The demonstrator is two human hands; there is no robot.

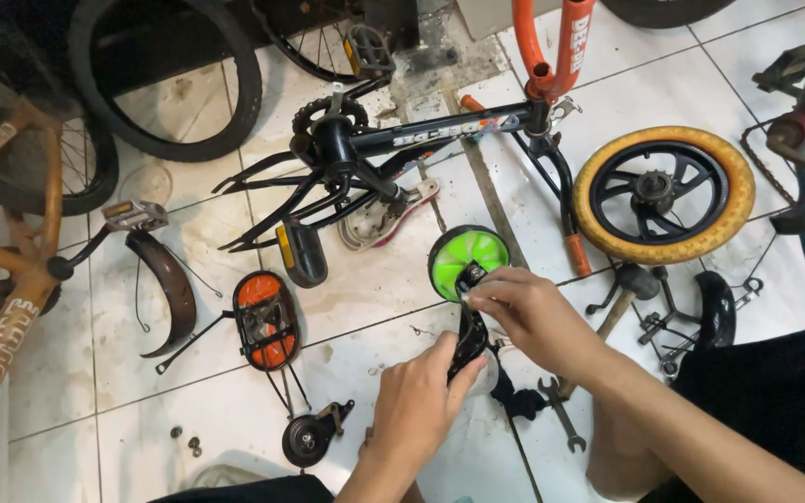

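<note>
— Report both hands.

— My left hand (418, 402) is closed around the black bracket arm (469, 335) of the green training wheel (467, 258), which stands on edge over the tiled floor (365, 279). My right hand (525, 307) pinches narrowly at the hub.

— Surroundings?

— A black bicycle frame (421, 140) lies just beyond; a yellow-tyred wheel (663, 194) sits right, a wrench (561, 414) near my right forearm.

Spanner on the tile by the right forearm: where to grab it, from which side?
Take the spanner by its bare shank, coming straight down from above with the right hand. It lies flat on the floor, and its upper end sits close to the black parts beside it; the mid-shank and lower end have open tile on both sides.
</note>
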